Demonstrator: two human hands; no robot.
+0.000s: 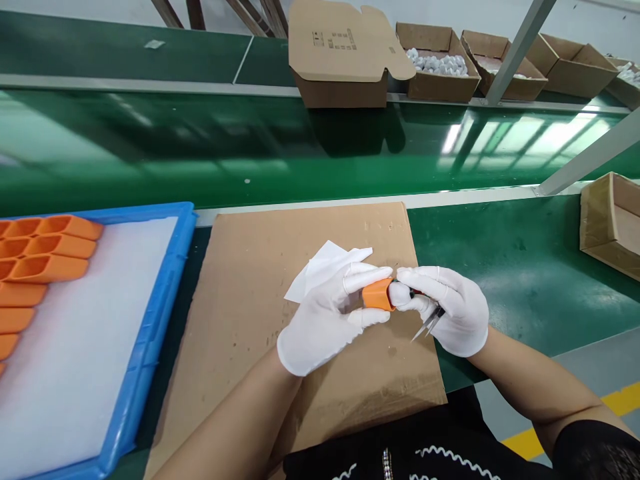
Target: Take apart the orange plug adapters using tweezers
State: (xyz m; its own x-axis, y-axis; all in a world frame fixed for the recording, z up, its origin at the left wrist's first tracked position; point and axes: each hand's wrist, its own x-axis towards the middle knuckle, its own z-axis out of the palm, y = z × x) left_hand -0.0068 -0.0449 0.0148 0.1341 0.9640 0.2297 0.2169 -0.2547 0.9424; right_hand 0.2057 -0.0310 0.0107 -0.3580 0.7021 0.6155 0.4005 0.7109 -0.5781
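My left hand [334, 313], in a white glove, grips a small orange hollow part [377, 295] between thumb and fingers. Its open end faces my right hand [445, 307], also gloved in white. Metal tweezers [430, 323] stick out from under the right hand's curled fingers, tips down and to the left. The right fingertips touch the part's open end, where a small dark bit shows; what it is I cannot make out. Behind my left hand, a white sheet or cloth [320, 265] lies folded on the cardboard [240, 393].
To the left, a blue tray [150, 327] with a white liner carries several orange parts [50, 267]. Cardboard boxes [345, 93] line the shelf beyond the green conveyor belt [240, 147]; one holds white pieces [440, 64]. Another box [600, 220] stands right, near a metal post [585, 160].
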